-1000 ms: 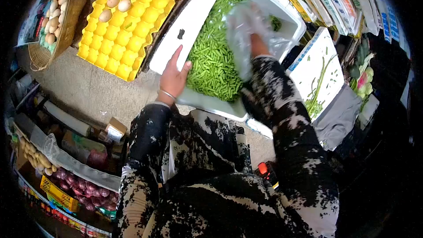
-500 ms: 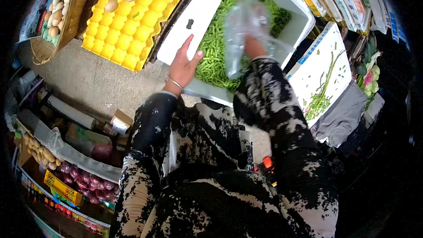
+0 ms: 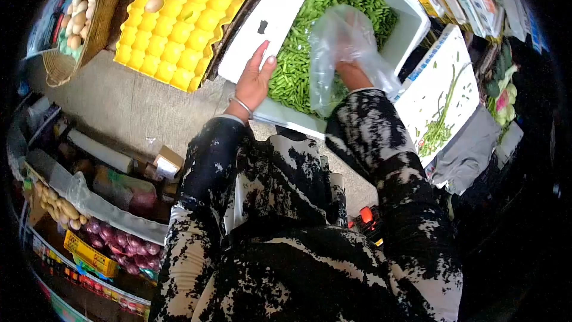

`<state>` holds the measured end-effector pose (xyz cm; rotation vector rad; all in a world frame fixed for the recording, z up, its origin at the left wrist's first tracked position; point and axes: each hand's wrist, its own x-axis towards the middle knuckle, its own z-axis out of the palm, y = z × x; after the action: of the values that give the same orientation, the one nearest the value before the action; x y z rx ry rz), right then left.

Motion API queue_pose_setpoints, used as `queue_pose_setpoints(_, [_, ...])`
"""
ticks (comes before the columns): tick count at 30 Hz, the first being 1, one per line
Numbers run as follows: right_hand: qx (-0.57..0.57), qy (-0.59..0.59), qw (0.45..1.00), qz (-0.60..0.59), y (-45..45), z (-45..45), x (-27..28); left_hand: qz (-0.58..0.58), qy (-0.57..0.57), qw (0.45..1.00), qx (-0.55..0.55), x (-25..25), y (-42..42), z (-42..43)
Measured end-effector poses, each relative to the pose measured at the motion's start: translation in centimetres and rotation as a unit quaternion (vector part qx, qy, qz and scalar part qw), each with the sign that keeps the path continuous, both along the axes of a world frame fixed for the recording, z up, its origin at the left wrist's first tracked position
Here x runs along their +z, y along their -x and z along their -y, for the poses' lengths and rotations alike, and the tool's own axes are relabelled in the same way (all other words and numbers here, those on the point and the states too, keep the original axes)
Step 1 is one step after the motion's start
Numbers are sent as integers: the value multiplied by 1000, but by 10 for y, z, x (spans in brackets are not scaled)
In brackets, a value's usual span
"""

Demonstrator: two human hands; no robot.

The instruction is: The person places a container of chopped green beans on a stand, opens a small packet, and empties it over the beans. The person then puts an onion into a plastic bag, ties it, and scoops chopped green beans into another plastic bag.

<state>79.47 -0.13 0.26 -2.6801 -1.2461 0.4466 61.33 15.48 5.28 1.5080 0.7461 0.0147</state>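
Note:
A white foam box (image 3: 292,120) in front of me holds a heap of short-cut green bean pieces (image 3: 292,77). Across its left side lies a white foam lid (image 3: 274,6). My left hand (image 3: 252,86) rests by the lid's lower end and the box's near left corner, fingers apart, holding nothing; a bracelet circles its wrist. Over the bean pieces, my right hand (image 3: 350,53) is covered by a clear plastic bag (image 3: 326,53). The bag veils its fingers, so their grip cannot be made out.
To the left is a yellow egg tray (image 3: 173,36) with several eggs, beside a wicker basket (image 3: 98,24) of eggs. On the right, a white foam board (image 3: 447,92) carries long green stems and scraps, next to grey cloth (image 3: 471,149). Onions (image 3: 122,241) and potatoes (image 3: 56,203) lie lower left.
The plastic bag has spread wider around my right hand, which stays over the bean pieces and is less blurred. My left hand keeps its place by the lid. The view has shifted slightly.

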Motion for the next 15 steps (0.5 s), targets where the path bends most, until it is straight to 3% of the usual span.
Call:
queue_pose_setpoints(3, [0, 40, 999, -32, 39, 54, 15, -2, -4, 1000, 15, 2, -4, 0])
queue_pose_setpoints(7, [22, 30, 998, -42, 94, 37, 25, 30, -24, 999, 25, -4, 1, 2])
queue_pose_setpoints(15, [27, -48, 998, 16, -26, -60, -14, -18, -61, 998, 0, -4, -1, 0])
